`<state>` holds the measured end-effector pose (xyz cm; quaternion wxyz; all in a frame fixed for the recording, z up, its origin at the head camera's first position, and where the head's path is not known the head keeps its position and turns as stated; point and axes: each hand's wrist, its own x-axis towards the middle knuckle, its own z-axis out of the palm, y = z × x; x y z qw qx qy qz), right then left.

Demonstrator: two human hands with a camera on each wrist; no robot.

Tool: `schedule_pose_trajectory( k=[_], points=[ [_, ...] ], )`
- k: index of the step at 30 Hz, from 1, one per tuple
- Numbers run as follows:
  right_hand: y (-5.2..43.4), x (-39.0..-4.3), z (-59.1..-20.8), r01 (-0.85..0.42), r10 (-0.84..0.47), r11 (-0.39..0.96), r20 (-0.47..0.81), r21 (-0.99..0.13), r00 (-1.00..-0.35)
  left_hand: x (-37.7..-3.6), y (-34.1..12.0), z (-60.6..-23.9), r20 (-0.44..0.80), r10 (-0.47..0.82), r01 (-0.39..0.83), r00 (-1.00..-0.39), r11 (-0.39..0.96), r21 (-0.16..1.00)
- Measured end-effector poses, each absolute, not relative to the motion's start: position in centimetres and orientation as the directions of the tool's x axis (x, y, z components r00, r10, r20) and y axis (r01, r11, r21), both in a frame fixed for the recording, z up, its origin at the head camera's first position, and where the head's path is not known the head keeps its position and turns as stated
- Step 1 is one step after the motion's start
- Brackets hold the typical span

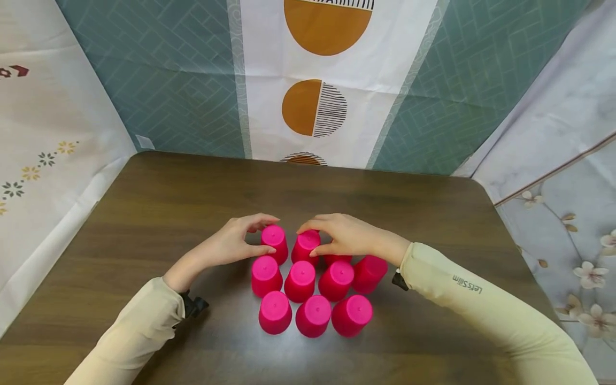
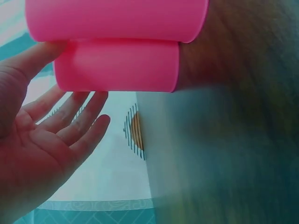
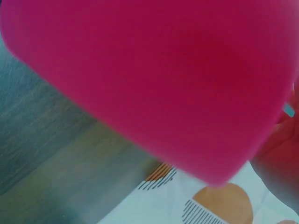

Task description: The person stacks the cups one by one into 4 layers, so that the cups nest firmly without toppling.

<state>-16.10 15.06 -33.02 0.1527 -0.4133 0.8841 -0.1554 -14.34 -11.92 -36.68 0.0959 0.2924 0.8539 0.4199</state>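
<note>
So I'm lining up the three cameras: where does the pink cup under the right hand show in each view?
Head: the cup stands upside down in the back row, right hand over it.
Left wrist: cannot tell which of its pink cups it is.
Right wrist: a blurred pink cup fills the upper frame, probably this one.
Shared landmark: the orange half-circle backdrop.

Dark wood-grain table (image 1: 144,214) with rounded far corners, and a tight cluster of pink cups (image 1: 308,286) (all upside down) sitting near the middle, a bit toward the near edge.
</note>
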Motion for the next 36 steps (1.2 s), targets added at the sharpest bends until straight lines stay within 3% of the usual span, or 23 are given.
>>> schedule_pose_trajectory(
  k=[9,24,31,36],
  points=[
    [14.9,-15.6,-33.2,-0.684,-0.767,0.627,-0.139,-0.373,-0.627,-14.8,-11.4,-36.9,0.107,0.521,0.465,-0.847,0.627,0.625],
    [14.8,-14.8,-33.1,-0.732,-0.774,0.616,-0.053,-0.292,-0.631,-21.7,-9.2,-35.6,0.109,0.376,0.346,-0.920,0.652,0.675],
    [14.7,-15.1,-33.1,-0.745,-0.778,0.610,-0.026,-0.270,-0.628,-23.1,-8.4,-35.9,0.097,0.260,0.251,-0.961,0.669,0.700],
    [14.8,-14.9,-33.3,-0.736,-0.772,0.619,-0.042,-0.272,-0.634,-23.2,-8.0,-36.3,0.026,0.269,0.214,-0.963,0.700,0.681]
  ],
)
